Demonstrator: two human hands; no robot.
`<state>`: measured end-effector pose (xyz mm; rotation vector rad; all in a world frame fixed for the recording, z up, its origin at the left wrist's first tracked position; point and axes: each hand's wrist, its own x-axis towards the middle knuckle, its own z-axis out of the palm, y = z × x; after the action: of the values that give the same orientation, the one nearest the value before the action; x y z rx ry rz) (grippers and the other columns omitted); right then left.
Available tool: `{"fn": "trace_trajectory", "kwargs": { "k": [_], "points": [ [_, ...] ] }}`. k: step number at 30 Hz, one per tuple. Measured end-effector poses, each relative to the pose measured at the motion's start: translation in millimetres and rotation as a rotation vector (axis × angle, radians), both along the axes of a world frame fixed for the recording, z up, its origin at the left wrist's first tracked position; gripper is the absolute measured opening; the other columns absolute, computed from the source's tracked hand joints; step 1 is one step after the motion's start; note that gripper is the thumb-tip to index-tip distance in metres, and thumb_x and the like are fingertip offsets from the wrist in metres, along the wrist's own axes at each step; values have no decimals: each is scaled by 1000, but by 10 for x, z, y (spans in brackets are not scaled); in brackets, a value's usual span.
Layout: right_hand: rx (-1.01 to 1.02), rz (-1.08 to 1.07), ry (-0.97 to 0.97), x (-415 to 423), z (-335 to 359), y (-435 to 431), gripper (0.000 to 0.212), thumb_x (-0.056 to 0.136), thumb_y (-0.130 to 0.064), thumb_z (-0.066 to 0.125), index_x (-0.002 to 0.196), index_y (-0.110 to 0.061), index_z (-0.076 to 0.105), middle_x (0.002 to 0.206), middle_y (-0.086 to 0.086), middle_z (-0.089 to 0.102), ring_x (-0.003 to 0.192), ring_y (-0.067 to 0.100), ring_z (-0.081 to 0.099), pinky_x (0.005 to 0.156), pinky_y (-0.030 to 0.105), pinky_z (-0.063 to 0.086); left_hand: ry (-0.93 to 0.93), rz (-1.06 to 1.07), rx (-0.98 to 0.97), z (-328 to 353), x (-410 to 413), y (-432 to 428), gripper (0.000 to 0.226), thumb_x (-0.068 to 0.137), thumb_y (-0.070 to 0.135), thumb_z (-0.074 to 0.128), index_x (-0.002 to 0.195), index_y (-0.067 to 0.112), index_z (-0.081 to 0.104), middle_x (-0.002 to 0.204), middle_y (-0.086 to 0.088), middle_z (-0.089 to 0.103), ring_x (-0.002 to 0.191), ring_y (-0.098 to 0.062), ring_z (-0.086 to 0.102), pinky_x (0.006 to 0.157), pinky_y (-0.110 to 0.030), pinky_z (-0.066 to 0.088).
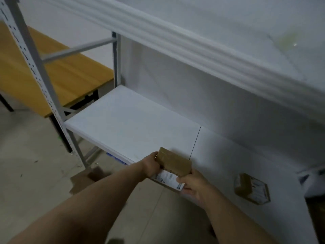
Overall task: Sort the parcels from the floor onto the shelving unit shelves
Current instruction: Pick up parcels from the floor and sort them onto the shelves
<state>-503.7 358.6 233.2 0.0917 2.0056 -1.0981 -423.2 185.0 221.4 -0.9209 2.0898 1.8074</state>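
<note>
Brown cardboard is being gripped at both ends: a small parcel with a white printed label is being held, tilted, at the front edge of the white shelf; whether it is touching the board cannot be told. Its left end is being clasped by the curled fingers of the left hand, and its lower right corner is being pinched by the right hand, thumb on the label. A second parcel is lying on the white surface, well apart to the right. A wooden table is being partly hidden by a perforated grey upright at the left, above the concrete floor.
</note>
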Motion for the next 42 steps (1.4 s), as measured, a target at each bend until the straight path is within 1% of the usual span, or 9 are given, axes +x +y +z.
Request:
{"fn": "trace_trajectory", "kwargs": {
  "k": [6, 10, 13, 16, 21, 27, 32, 38, 42],
  "points": [
    [42, 23, 129, -730, -597, -305, 27, 87, -3, 71, 107, -18, 63, 113, 11, 69, 104, 29, 67, 79, 37, 59, -6, 117, 31, -558, -630, -225, 58, 89, 3, 45, 144, 10, 29, 124, -13, 50, 107, -26, 51, 89, -40, 50],
    [65, 68, 112, -905, -915, -335, 35, 88, -9, 72, 118, -19, 57, 115, 10, 66, 99, 26, 65, 75, 36, 58, -48, 108, 8, -870, -832, -303, 66, 87, 3, 42, 151, 16, 29, 142, -17, 42, 125, -35, 47, 100, -44, 48],
    [116, 80, 85, -866, -1071, -332, 31, 83, -17, 74, 110, -20, 61, 91, 6, 67, 73, 20, 60, 70, 40, 57, -86, 127, 57, -1036, -844, -229, 71, 87, 4, 43, 152, 27, 24, 141, -16, 39, 119, -36, 48, 86, -42, 56],
    [43, 16, 28, -837, -1144, -333, 34, 67, -25, 80, 95, -13, 65, 65, 3, 57, 55, 20, 50, 64, 35, 48, -69, 197, 82, -1135, -886, -146, 77, 89, 4, 47, 155, 22, 12, 141, -17, 40, 122, -36, 48, 95, -45, 53],
    [116, 12, 152, -1074, -1291, -331, 28, 84, -10, 69, 110, -1, 62, 80, 11, 58, 72, 26, 57, 78, 45, 56, -7, 222, 47, -1176, -1108, -76, 50, 98, 12, 43, 145, 9, 25, 119, -4, 48, 111, -21, 49, 88, -32, 43],
    [105, -78, 146, -1443, -1358, -400, 21, 89, -2, 67, 103, 12, 64, 97, 33, 64, 83, 30, 56, 99, 58, 49, 18, 191, 51, -1198, -1383, -135, 54, 96, 15, 45, 147, 16, 28, 140, -10, 45, 122, -25, 47, 94, -32, 42],
    [80, -70, 115, -1437, -1297, -492, 11, 93, -5, 66, 101, 3, 66, 77, 7, 58, 79, 27, 57, 102, 58, 49, 11, 188, 8, -1185, -1444, -228, 56, 97, 19, 46, 150, 16, 27, 148, -11, 39, 133, -31, 42, 102, -36, 41],
    [50, -126, 25, -1382, -1261, -499, 28, 94, -3, 64, 118, 11, 58, 81, 6, 49, 65, 20, 44, 102, 56, 47, -15, 177, 39, -1107, -1353, -233, 73, 99, 20, 47, 158, 15, 5, 161, -13, 22, 145, -33, 28, 112, -37, 31],
    [76, -142, -22, -1322, -1200, -453, 21, 93, -5, 68, 112, 1, 62, 88, 13, 57, 68, 23, 50, 82, 43, 54, -81, 164, 52, -1045, -1087, -185, 75, 92, 12, 43, 158, 18, 8, 160, -17, 19, 145, -38, 27, 116, -43, 31]
  ]
}}
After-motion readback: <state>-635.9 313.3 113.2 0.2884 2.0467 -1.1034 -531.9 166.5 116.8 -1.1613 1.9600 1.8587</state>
